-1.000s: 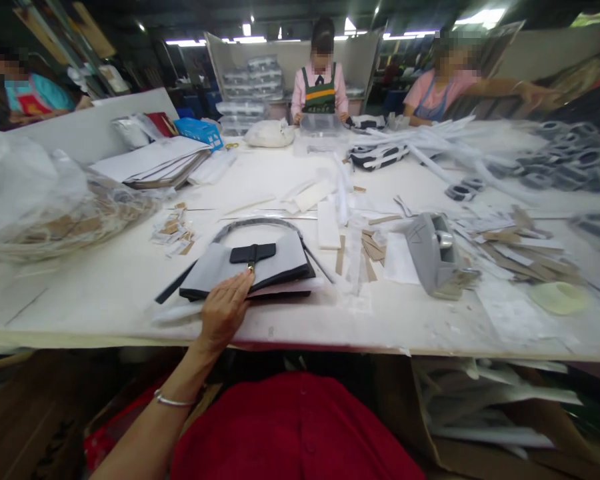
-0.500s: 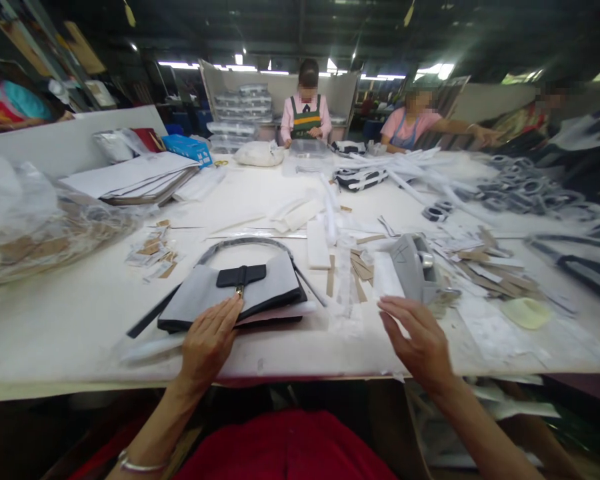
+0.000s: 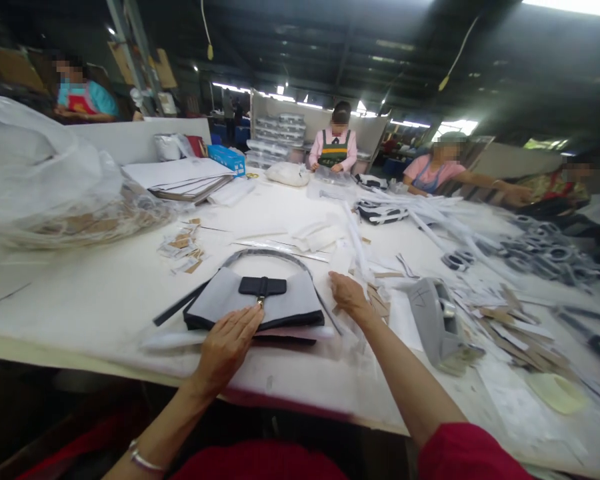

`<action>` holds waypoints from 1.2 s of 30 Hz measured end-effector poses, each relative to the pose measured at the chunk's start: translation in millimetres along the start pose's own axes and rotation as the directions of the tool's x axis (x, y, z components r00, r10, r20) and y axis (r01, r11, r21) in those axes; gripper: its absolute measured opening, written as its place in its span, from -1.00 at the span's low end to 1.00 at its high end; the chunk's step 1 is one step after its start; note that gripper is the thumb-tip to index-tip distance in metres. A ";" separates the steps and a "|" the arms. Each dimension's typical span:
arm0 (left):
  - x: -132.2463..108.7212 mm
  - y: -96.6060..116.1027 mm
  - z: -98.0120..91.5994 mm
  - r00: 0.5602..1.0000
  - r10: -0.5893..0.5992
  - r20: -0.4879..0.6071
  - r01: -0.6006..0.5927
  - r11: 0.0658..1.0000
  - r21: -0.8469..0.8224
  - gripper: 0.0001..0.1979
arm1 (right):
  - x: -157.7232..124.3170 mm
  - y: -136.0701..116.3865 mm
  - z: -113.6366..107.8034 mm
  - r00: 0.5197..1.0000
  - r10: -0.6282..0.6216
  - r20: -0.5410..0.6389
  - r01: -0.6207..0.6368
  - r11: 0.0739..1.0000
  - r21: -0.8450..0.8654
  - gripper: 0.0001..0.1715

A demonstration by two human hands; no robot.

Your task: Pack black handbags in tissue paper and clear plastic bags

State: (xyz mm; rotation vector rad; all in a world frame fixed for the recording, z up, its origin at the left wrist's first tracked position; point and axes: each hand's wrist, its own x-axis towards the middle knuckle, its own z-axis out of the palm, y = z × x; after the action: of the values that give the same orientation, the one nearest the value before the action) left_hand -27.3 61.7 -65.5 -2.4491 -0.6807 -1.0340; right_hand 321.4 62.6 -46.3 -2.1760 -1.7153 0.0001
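Observation:
A black handbag (image 3: 300,308) lies on the table in front of me, its front covered by a light grey sheet. A black tab (image 3: 275,286) with a small gold-coloured fitting sits at its centre, and a wrapped handle (image 3: 273,253) arches behind. My left hand (image 3: 233,337) rests flat on the bag's near edge, fingertips at the fitting. To the right of the bag, my right hand (image 3: 349,293) is on the table by pale strips and brown card pieces (image 3: 379,301). Its fingers are bent together and point down; what they grip, if anything, is hidden.
A grey tape dispenser (image 3: 433,320) stands at right, with card scraps (image 3: 525,340) beyond. Small tags (image 3: 185,247) and a big clear plastic bag (image 3: 75,193) lie left. Wrapped rings (image 3: 555,253) heap at far right. Several people sit around the table.
My right hand has moved left and forward, from beside the tape dispenser to the strips by the bag. My left hand stays on the bag. The view has tilted and shifted.

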 end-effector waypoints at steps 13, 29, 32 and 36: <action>-10.4 7.6 7.3 0.992 -0.104 0.068 0.107 0.993 -0.046 -0.65 | -19.8 -134.3 -69.9 0.960 0.280 0.000 -0.057 0.197 0.979 -0.27; -5.7 7.0 -0.1 0.987 -0.102 0.124 0.106 0.994 -0.027 -0.76 | -44.7 -141.5 -55.6 0.940 -0.333 0.081 0.331 0.943 0.031 -0.48; -5.7 7.3 -1.6 0.987 -0.098 0.125 0.104 0.994 -0.039 -0.76 | -51.3 -146.9 -44.9 0.801 -0.599 -0.021 0.592 0.786 0.175 -0.43; -5.7 7.2 -2.7 0.982 -0.106 0.158 0.116 0.992 -0.055 -0.78 | -61.2 -154.0 -29.4 0.689 -0.723 0.049 0.679 0.667 0.307 -0.58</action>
State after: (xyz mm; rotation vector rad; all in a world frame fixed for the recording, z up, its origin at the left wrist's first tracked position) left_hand -28.1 52.8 -69.2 -2.5928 -0.8557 -0.9248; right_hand 167.5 26.2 11.2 -1.2240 -2.3955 0.2065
